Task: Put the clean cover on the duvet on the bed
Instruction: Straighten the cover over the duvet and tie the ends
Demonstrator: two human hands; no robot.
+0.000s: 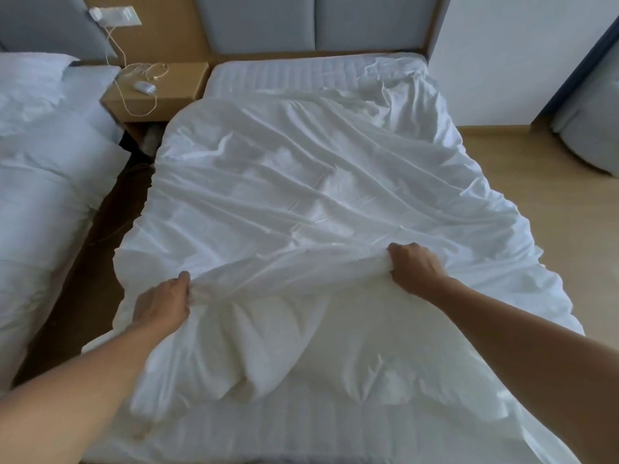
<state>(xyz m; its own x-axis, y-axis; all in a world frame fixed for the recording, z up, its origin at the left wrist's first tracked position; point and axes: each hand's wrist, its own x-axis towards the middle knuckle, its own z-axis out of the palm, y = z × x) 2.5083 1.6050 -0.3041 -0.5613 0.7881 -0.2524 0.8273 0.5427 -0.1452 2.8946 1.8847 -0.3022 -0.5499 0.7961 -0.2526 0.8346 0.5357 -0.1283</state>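
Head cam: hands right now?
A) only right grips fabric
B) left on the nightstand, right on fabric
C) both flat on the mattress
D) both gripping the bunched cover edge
D: the left hand and right hand each grip the bunched near edge of the cover, which stretches between them.

Bedroom, twin, hotel-like. Two white-linen beds side by side: near bed (pixel 311 75), second bed (pixel 40 155) at left. Grey padded headboard (pixel 318 21), wood-framed. Bedside bench (pixel 174 95) between, charger cable (pixel 147 70) trailing from wall socket plate (pixel 117 16). Pale wood floor (pixel 552 212).
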